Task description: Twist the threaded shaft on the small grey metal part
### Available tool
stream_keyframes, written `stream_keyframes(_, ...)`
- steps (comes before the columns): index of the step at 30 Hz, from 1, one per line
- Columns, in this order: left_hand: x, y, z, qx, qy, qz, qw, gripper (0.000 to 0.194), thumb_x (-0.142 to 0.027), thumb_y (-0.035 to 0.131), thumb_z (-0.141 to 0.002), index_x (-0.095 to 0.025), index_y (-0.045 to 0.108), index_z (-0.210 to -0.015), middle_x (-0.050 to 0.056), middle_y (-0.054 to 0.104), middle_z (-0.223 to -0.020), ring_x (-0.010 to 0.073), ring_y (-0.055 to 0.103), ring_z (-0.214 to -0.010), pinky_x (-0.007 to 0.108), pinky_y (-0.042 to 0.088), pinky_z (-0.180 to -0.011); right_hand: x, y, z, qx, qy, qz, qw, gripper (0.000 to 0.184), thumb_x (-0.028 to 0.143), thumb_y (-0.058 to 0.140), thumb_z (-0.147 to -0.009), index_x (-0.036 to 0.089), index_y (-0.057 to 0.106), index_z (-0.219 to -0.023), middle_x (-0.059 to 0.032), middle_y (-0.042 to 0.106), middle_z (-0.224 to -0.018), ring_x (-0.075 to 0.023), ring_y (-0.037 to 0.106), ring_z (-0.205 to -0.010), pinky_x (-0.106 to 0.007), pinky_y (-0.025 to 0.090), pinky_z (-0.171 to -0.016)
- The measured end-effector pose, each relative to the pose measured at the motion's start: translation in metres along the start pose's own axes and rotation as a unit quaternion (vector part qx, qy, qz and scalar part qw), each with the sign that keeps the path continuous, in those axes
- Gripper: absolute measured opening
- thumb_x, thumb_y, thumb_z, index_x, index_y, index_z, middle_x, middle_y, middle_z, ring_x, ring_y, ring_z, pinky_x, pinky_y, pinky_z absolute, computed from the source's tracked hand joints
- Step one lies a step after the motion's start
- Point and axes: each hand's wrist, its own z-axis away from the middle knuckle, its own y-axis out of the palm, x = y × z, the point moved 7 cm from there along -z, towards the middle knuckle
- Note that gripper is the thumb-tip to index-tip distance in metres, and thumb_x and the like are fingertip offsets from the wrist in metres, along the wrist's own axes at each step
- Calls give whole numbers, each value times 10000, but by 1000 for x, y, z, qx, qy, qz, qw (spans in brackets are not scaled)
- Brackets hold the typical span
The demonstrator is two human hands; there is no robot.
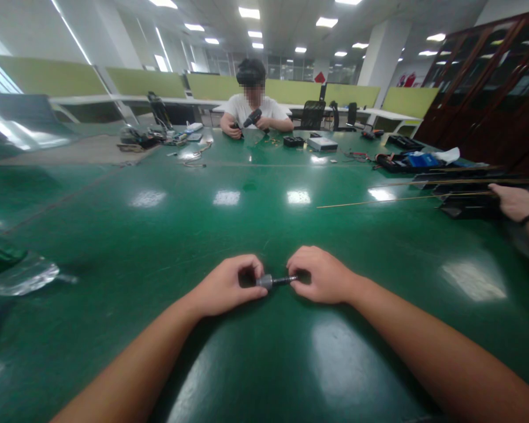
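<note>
Currently, near center: a grey cylinder (265, 282) with a dark shaft (283, 280) pointing right, held at the green table (180, 223); whether it touches is unclear.
Left hand (229, 286): thumb and forefinger pinch the cylinder.
Right hand (321, 276): thumb and fingertips pinch the shaft's right end.
Step at the shaft: apparently fitting, turning or freeing it; which, cannot be told.
Next move: likely calls for a steady cylinder and an aligned shaft.
Far side: a person (273, 108) grips a dark tool (252, 117).

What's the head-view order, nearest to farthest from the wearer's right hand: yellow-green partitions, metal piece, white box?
1. Metal piece, at the right hand's fingertips.
2. White box, table's far side.
3. Yellow-green partitions, beyond the table.
</note>
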Motion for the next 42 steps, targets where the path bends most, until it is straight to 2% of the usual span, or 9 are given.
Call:
stream_keyframes(13, 3, 0, 0, -2, -1, 12, 1000, 192, -269, 743, -768, -169, 588, -820, 23, 661, -880, 185, 610, -829, 295, 484, -770, -2, 0, 0, 0, 2, 5, 1000, 97, 170, 685, -755, 204, 652, -839, -38, 711, -909, -204, 624, -895, -345, 462, -854)
stream_keyframes(24, 2, -5, 1, -35, 4, -2, 999, 170, -245, 714, -775, -171, 572, -830, 25, 639, -881, 185, 589, -822, 293, 479, -760, -5, -1, 0, -2, 20, 11, 1000, 93, 177, 684, -755, 201, 657, -841, -38, 709, -900, -206, 625, -898, -350, 459, -859)
stream_keyframes(36, -2, -4, 0, -25, 37, 10, 999, 174, -312, 642, -889, -161, 591, -818, 37, 615, -931, 173, 570, -846, 284, 462, -778, -6, -1, 0, -4, 27, 12, 1000, 80, 175, 678, -762, 197, 657, -836, -41, 710, -891, -204, 625, -892, -347, 462, -860)
stream_keyframes(42, 0, -4, 0, -16, 40, 22, 999, 139, -279, 638, -876, -160, 597, -818, 41, 619, -936, 180, 577, -866, 292, 467, -795, -7, 0, 0, 4, 32, 12, 999, 67, 192, 670, -764, 194, 658, -830, -40, 711, -905, -206, 627, -899, -343, 457, -865)
